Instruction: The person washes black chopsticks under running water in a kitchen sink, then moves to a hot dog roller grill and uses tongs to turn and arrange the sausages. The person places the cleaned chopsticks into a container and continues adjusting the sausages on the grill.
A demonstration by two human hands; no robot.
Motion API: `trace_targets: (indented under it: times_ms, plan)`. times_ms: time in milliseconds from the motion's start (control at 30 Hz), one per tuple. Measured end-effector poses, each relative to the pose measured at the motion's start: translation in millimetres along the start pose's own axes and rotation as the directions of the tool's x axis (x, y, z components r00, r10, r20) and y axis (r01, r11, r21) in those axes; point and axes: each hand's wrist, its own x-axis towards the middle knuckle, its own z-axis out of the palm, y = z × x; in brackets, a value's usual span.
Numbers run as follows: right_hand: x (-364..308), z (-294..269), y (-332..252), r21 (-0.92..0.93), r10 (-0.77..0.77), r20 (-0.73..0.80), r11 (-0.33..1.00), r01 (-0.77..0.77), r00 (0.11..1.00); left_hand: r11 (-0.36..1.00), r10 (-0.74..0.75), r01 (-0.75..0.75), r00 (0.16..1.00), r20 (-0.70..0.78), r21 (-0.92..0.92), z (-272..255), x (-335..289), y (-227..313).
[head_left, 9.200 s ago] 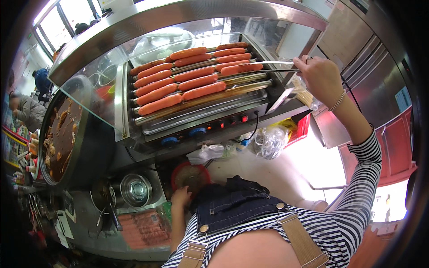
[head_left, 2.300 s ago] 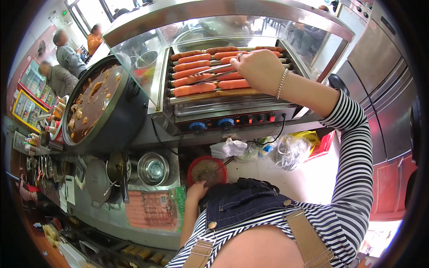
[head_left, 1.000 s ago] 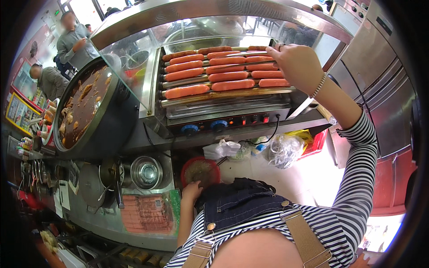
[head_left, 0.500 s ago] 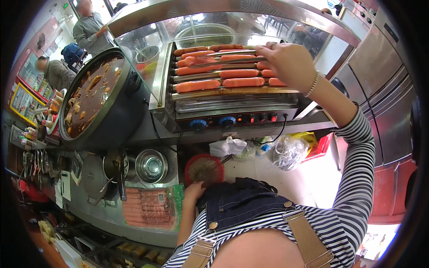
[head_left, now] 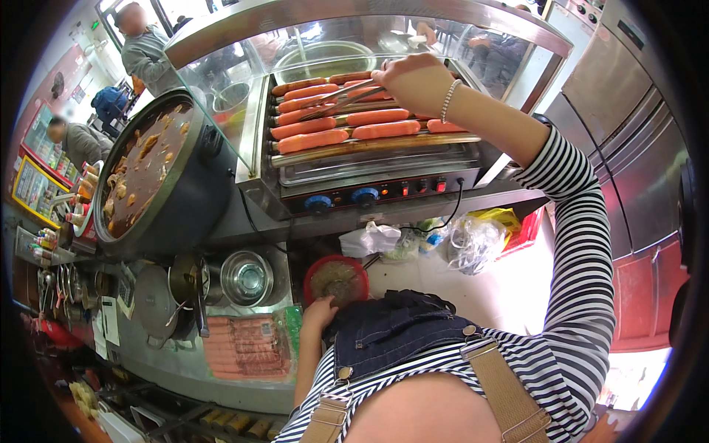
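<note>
My right hand (head_left: 422, 81) is closed on a pair of metal tongs (head_left: 346, 100), reaching over a hot dog roller grill (head_left: 303, 181) from the right. The tongs' tips are down among the sausages at the left of the grill, beside an orange-red sausage (head_left: 295, 116). Several more sausages (head_left: 314, 140) lie in rows across the rollers; my hand and wrist hide some at the back. Low at my waist, my left hand (head_left: 317, 313) rests by a red basin (head_left: 363, 277), fingers loosely stretched and apparently holding nothing.
A big dark pot (head_left: 214, 173) of brown stew stands left of the grill. A glass and metal hood frame (head_left: 384, 15) spans above the rollers. Packed sausages (head_left: 247, 347) and a steel bowl (head_left: 247, 279) sit on the left counter. Plastic bags (head_left: 473, 244) lie below the grill.
My right hand and the tongs have shifted left and slightly back over the grill. The tongs now slant down more toward the left sausages. My left hand stays near the red basin.
</note>
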Motion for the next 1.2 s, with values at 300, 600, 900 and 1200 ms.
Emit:
trace_targets:
  times_ms: [300,600,900,1200]
  plan:
    - [-53,1,47,-0.127,0.065,0.038,0.99,-0.059,0.997,1.0,-0.008,0.001,0.974,-0.227,-0.029,-8,0,12]
    - [-134,-17,50,0.132,0.323,-0.202,0.944,-0.301,0.925,0.987,0.127,-0.152,0.925,-0.357,-0.042,-30,9,32]
    - [-233,81,-28,0.679,0.691,0.089,0.484,-0.551,0.717,0.966,0.221,-0.254,0.918,-0.329,-0.059,-28,31,46]
    - [-290,145,-179,0.857,0.721,0.342,0.023,-0.514,0.603,0.935,0.348,-0.355,0.925,-0.152,-0.019,-31,85,68]
